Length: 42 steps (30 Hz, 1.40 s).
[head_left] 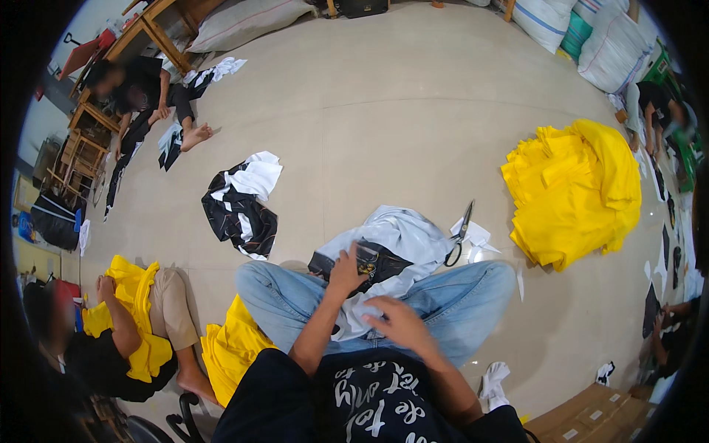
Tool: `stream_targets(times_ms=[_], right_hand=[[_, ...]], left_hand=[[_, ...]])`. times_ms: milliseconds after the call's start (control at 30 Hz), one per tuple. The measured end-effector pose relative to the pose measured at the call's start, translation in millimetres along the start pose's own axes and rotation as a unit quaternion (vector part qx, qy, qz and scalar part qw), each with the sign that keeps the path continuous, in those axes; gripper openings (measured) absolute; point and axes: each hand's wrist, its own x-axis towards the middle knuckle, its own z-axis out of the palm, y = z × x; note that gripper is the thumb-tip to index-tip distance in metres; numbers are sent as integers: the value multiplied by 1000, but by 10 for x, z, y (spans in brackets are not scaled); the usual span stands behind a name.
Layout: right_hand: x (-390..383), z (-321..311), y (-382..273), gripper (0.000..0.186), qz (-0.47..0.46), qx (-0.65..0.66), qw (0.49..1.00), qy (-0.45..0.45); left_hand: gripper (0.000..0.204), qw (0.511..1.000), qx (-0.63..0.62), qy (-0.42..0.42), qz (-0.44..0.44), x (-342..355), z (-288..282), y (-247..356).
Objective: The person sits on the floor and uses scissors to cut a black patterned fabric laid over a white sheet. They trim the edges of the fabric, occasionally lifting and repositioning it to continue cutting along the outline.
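Black lettered shirt [369, 399] nearest, cut off by lower edge. Far left, 1 seated co-worker [122, 332], yellow cloth [150, 358] across lap. Black-and-white bundle [255, 218] on floor, shape hidden in folds. Left hand [343, 277] over black panel [388, 264] on pale grey cloth [402, 225] in lap; blurred, cannot tell if gripping. Right hand [402, 323] loose, fingers parted, smeared; contact unclear. Scissors [464, 227] by cloth's right edge. Yellow heap [572, 196] beyond. 2 people [653, 103] at right rim, partly lost in dark.

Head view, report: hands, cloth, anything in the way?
Left hand at black-and-pale cloth, hold unclear. Right hand open, blurred. Cloth bunched. Scissors by its right edge, clear of both hands.
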Motion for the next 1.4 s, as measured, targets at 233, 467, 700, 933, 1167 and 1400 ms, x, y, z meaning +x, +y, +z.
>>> stream_targets(times_ms=[233,467,700,933,1167,1400], right_hand=[[148,-267,597,59,107,-138,981,85],[367,-161,491,48,116,120,961,-220],[239,-57,864,87,46,124,988,85],[1139,-1098,740,43,18,242,928,282],[1170,-2425,1265,44,143,-203,894,373],[596,-2192,2636,24,195,-306,890,276]], left_hand=[[44,820,-338,-437,148,133,-350,-2],[50,887,-182,-379,193,-317,-646,-265],[55,856,-465,-212,75,-430,-449,27],[51,866,-485,115,50,-58,-403,507],[35,949,-313,20,11,-44,-165,-447],[38,970,-234,-33,64,122,161,-193]])
